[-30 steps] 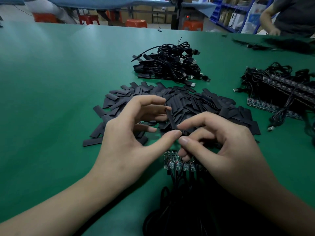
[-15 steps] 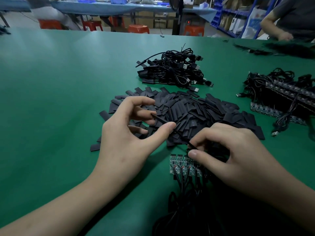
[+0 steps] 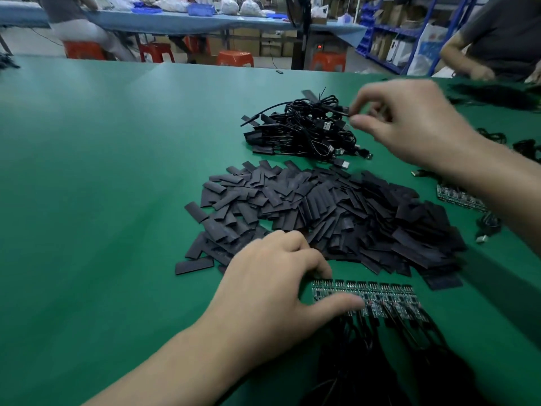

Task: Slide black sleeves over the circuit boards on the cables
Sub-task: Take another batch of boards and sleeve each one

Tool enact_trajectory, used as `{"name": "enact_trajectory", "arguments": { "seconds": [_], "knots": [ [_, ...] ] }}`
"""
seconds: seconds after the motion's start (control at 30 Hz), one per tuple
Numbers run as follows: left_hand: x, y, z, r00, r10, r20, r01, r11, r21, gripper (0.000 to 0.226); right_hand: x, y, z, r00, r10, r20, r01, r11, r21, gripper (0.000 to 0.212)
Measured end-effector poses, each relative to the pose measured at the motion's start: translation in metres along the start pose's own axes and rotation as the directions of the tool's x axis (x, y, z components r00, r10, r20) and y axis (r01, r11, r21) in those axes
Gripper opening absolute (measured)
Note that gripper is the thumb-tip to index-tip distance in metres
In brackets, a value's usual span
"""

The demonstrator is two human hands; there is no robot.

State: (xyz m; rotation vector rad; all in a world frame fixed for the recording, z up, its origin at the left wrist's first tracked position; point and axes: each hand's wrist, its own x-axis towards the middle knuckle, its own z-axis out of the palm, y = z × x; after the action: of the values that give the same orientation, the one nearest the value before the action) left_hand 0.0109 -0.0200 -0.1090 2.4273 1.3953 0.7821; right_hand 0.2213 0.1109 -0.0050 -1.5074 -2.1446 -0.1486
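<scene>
A loose heap of flat black sleeves (image 3: 336,212) covers the middle of the green table (image 3: 102,186). Just in front of it, bare circuit boards (image 3: 389,297) lie side by side in a row, their black cables (image 3: 366,361) running toward me. My left hand (image 3: 272,291) rests on the row's left end, thumb laid across the boards and fingertips at their far edge. My right hand (image 3: 409,124) is stretched out to the far pile of sleeved cables (image 3: 301,133), blurred, and pinches a black cable end between thumb and index finger.
More boards with cables (image 3: 459,197) lie at the right, partly under my right forearm. Another person (image 3: 497,33) works at the table's far right corner, near another dark pile (image 3: 494,95). Red stools (image 3: 234,58) stand beyond the far edge.
Both hands were together over the near boards working a sleeve. The right hand has since carried the cable away to the far pile, and the left hand has dropped onto the row of boards.
</scene>
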Motion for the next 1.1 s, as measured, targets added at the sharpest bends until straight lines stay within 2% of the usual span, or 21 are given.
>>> {"name": "enact_trajectory", "arguments": {
  "seconds": [0.13, 0.23, 0.33, 0.4, 0.53, 0.63, 0.7, 0.77, 0.87, 0.93, 1.1],
  "knots": [
    [0.002, -0.002, 0.000, 0.999, 0.022, 0.041, -0.020, 0.999, -0.040, 0.057, 0.089, -0.005, 0.036, 0.993, -0.114, 0.028, 0.117, 0.980, -0.159, 0.015],
    [0.003, -0.003, 0.001, 0.996, 0.081, 0.031, -0.079, 0.995, -0.053, 0.048, 0.137, -0.013, 0.061, 0.981, -0.142, 0.130, 0.171, 0.950, -0.260, 0.029],
    [0.004, -0.004, -0.001, 0.995, 0.099, 0.019, -0.095, 0.986, -0.134, 0.037, 0.156, -0.025, 0.082, 0.956, -0.156, 0.247, 0.235, 0.913, -0.332, 0.038],
    [0.004, -0.005, -0.002, 0.995, 0.095, 0.021, -0.089, 0.973, -0.215, 0.028, 0.152, -0.034, 0.090, 0.953, -0.165, 0.253, 0.248, 0.907, -0.342, 0.037],
    [0.006, -0.008, -0.005, 0.999, 0.033, 0.032, -0.016, 0.897, -0.442, 0.015, 0.099, -0.045, 0.077, 0.963, -0.240, 0.121, 0.261, 0.942, -0.211, 0.027],
    [0.008, -0.012, -0.007, 0.992, -0.072, 0.105, 0.122, 0.763, -0.635, 0.019, 0.027, -0.045, 0.048, 0.968, -0.241, 0.067, 0.240, 0.971, 0.026, 0.019],
    [0.009, -0.013, -0.007, 0.984, -0.119, 0.135, 0.180, 0.669, -0.721, 0.021, -0.025, -0.043, 0.028, 0.973, -0.183, 0.139, 0.152, 0.966, 0.207, 0.017],
    [0.011, -0.012, -0.006, 0.980, -0.147, 0.135, 0.197, 0.602, -0.774, 0.024, -0.069, -0.040, 0.013, 0.949, -0.116, 0.293, 0.007, 0.938, 0.347, 0.023],
    [0.012, -0.008, -0.007, 0.974, -0.185, 0.128, 0.210, 0.547, -0.811, 0.023, -0.112, -0.036, 0.009, 0.876, -0.053, 0.480, -0.181, 0.886, 0.427, 0.034],
    [0.011, -0.006, -0.009, 0.971, -0.201, 0.129, 0.217, 0.513, -0.830, 0.026, -0.125, -0.036, 0.014, 0.855, -0.032, 0.518, -0.238, 0.862, 0.446, 0.027],
    [0.009, 0.000, -0.011, 0.959, -0.263, 0.110, 0.233, 0.500, -0.834, 0.036, -0.137, -0.036, 0.017, 0.887, -0.002, 0.461, -0.251, 0.837, 0.486, 0.020]
  ]
}}
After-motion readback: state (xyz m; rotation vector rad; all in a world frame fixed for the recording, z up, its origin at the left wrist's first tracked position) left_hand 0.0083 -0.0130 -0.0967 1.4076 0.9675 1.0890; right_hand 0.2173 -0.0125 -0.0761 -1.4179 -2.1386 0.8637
